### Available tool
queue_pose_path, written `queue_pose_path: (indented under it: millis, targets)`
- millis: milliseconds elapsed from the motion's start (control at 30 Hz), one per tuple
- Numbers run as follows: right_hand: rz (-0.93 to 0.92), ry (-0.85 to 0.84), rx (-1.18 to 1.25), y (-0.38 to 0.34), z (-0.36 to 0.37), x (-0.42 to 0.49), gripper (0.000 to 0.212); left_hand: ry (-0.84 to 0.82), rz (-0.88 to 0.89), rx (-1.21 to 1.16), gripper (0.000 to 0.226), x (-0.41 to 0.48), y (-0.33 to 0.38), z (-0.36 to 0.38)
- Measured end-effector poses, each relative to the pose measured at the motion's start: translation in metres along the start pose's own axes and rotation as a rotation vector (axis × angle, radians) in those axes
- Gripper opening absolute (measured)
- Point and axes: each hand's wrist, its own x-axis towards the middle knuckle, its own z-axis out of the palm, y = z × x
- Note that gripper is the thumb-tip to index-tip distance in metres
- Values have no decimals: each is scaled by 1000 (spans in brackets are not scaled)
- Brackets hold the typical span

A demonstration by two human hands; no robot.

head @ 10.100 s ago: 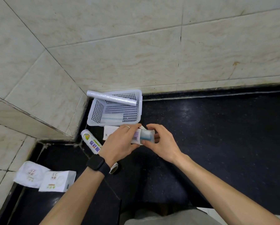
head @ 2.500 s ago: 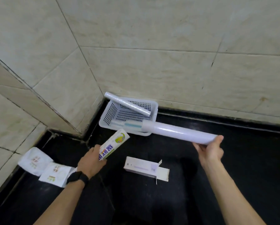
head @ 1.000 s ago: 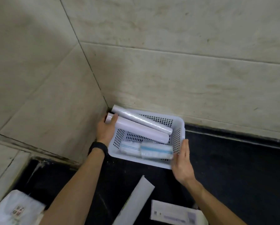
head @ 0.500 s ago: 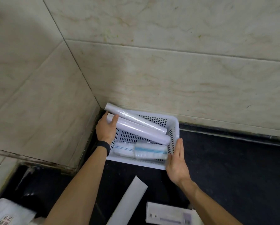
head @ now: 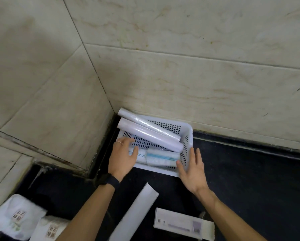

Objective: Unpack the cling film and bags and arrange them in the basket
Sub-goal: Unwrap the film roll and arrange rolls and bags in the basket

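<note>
Our left hand (head: 122, 159) slips off the cling film rolls (head: 151, 134) onto the bag rolls (head: 163, 158), our right hand (head: 191, 168) flat against the basket (head: 187, 131), both loose-fingered, gripping nothing. Arranging looks nearly done.

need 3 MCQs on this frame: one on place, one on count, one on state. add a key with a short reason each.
1. Where does the basket stand?
A. in the corner of the tiled walls
B. on a shelf
C. on a chair

2. How many long rolls lie across it?
A. one
B. two
C. four

3. How is the right hand?
A. curled round a long roll
B. open, fingers straight along the basket's right side
C. a fist, held apart from the basket

Key:
1 A: its back and left sides sit against the two walls.
2 B: two lie side by side on a diagonal, left ends over the rim.
3 B: its fingers are straight at the right wall and hold nothing.
</note>
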Motion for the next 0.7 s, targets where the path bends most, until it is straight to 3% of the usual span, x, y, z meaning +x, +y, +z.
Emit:
queue_pose_path:
  millis: [133,200,433,567,700]
  targets:
    - [-347,209,-356,-3,-7,-6,48,-360,79,239,32,5,7,20]
    - [-436,216,-423,-11,-6,0,35,-461,37,329,38,16,8,28]
    - [-376,-166,-581,-42,2,39,40,-747,38,602,54,55,-3,40]
    - [-326,-302,-701,-53,13,53,41,-770,20,650,43,64,-7,42]
    - [-221,-371,-751,-61,19,61,44,-789,19,664,45,70,-7,41]
